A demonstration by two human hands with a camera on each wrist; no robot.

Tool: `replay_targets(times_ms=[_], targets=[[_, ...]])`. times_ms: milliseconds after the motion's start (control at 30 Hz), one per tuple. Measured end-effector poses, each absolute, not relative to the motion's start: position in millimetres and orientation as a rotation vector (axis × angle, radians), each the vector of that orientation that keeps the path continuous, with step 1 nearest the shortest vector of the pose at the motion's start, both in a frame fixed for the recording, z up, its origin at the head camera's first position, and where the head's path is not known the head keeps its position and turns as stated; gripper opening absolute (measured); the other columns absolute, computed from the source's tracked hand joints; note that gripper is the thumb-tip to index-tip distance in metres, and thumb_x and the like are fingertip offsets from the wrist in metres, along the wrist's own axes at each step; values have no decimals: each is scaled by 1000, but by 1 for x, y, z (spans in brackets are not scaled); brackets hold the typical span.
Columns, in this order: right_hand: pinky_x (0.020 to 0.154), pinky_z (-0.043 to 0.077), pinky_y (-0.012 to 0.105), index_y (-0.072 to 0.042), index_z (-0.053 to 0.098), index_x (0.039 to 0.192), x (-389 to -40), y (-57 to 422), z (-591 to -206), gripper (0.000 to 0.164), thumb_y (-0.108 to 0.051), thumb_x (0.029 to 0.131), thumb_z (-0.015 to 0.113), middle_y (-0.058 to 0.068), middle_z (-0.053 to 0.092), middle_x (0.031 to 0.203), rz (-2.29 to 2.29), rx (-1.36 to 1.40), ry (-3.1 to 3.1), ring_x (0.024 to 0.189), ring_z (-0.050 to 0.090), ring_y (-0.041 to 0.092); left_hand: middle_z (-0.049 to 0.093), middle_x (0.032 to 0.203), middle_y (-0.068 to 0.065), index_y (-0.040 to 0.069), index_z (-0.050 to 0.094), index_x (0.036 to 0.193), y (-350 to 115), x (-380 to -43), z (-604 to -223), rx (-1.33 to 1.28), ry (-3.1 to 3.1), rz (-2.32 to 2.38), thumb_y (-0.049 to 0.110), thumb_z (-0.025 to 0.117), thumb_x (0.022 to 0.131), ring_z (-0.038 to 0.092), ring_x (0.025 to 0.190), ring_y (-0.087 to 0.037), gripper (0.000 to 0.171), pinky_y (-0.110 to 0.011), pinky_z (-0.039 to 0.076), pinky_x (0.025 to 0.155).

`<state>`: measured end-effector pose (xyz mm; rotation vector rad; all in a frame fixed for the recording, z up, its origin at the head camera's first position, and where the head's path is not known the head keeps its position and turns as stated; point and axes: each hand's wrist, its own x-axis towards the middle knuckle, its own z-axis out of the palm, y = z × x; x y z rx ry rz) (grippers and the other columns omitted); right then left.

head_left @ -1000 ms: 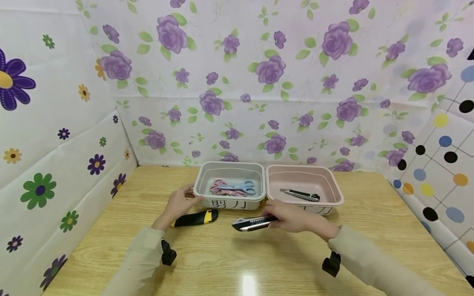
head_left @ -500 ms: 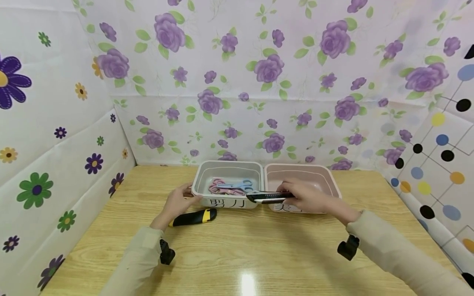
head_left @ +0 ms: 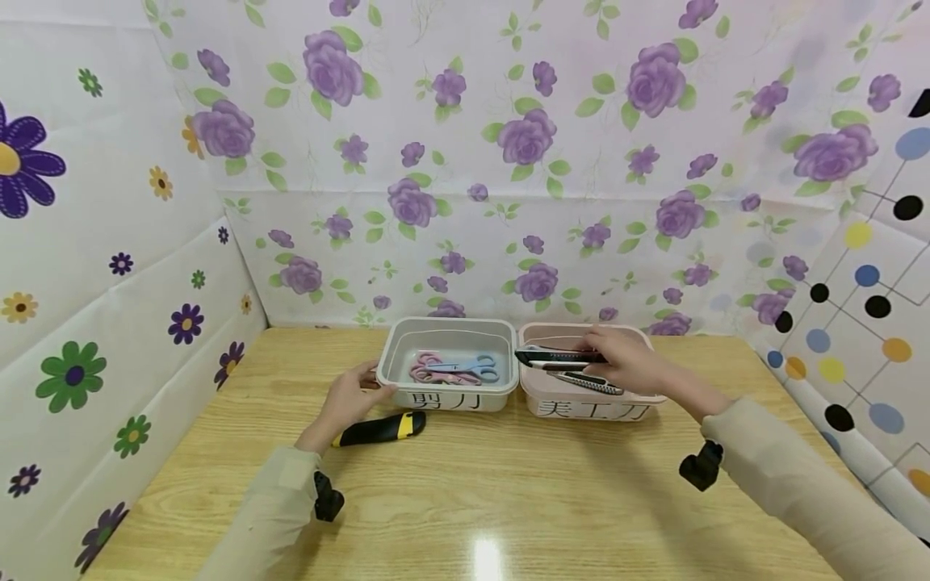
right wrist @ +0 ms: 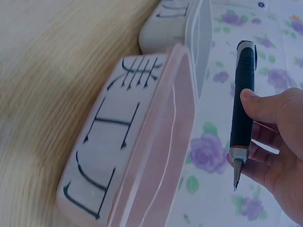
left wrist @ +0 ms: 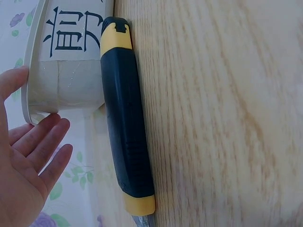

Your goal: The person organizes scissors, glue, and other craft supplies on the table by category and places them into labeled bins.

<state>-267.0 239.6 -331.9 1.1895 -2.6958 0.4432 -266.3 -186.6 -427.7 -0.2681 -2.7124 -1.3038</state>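
In the head view, my right hand (head_left: 626,360) holds a black and silver utility knife (head_left: 554,357) above the pink bin (head_left: 574,397). The right wrist view shows the knife (right wrist: 243,104) between thumb and fingers, a short metal tip at its lower end. Another utility knife (head_left: 592,384) lies inside the pink bin. My left hand (head_left: 349,402) holds the left front corner of the grey bin (head_left: 436,389), thumb on the front rim and fingertips at the end wall. Below that hand, a black and yellow utility knife (left wrist: 124,113) lies on the table, touched by neither hand.
Pink and blue scissors (head_left: 459,368) lie inside the grey bin. The two bins stand side by side near the back of the wooden table (head_left: 450,492), labelled in black characters on their fronts. Floral cloth (head_left: 465,153) hangs behind, with patterned cloths at both sides.
My right hand has carried the utility knife rightward and back, from over the table in front of the bins to above the pink bin. My left hand keeps its place at the grey bin.
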Motion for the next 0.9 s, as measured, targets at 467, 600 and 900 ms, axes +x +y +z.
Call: replay_targets(times_ms=[467, 600, 900], targets=[[72, 42, 42, 7, 59, 103, -289, 279, -326, 24, 2, 80, 64, 16, 55, 92, 435, 1021, -2755, 84, 52, 29, 64, 105, -17, -2, 48, 129, -186, -268, -429, -277, -2710, -1304, 27, 70, 80, 61, 93, -28, 60, -39, 50, 75], [70, 41, 42, 9, 59, 102, -292, 286, -327, 23, 4, 80, 63, 17, 54, 90, 440, 989, -2773, 82, 51, 30, 64, 104, -17, -1, 48, 129, -187, -269, -429, -274, -2707, -1300, 28, 69, 80, 61, 92, -27, 61, -38, 50, 75], [67, 40, 41, 11, 60, 98, -301, 294, -334, 21, 2, 79, 65, 15, 54, 85, 428, 982, -2777, 76, 50, 26, 64, 104, -17, -2, 48, 129, -186, -268, -430, -274, -2700, -1301, 26, 70, 80, 61, 92, -27, 60, -38, 51, 74]])
